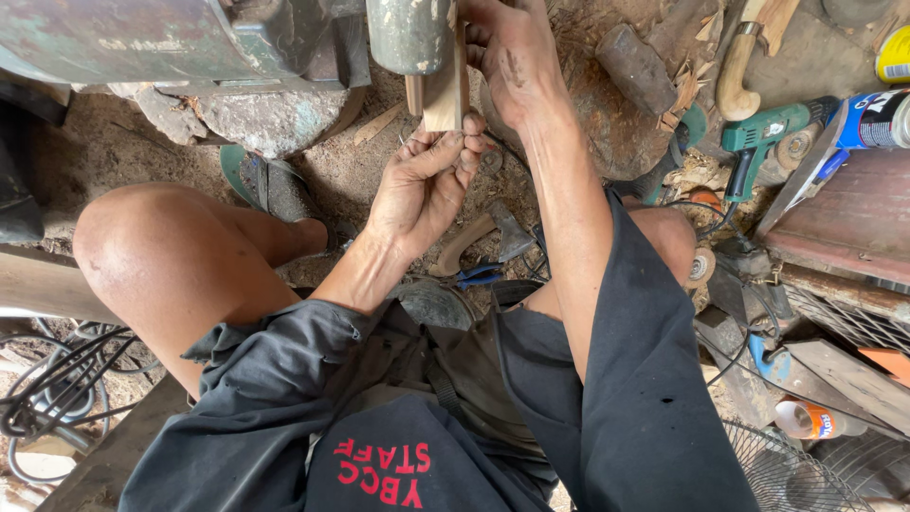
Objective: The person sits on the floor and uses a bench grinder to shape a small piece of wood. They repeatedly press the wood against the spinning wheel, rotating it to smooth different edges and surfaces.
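While both hands (464, 123) grip wood strip (444, 100), orange-capped tube (810, 418) lies nearby.

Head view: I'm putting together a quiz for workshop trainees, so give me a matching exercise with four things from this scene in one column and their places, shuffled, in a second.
Things:
1. wooden strip
2. green power drill
3. hatchet
4. black cables

Places:
A. on the ground between the person's legs
B. coiled at the lower left, beside the left knee
C. held between the left hand and the right hand
D. on the ground at the right, next to a red board

Pairs: 1-C, 2-D, 3-A, 4-B
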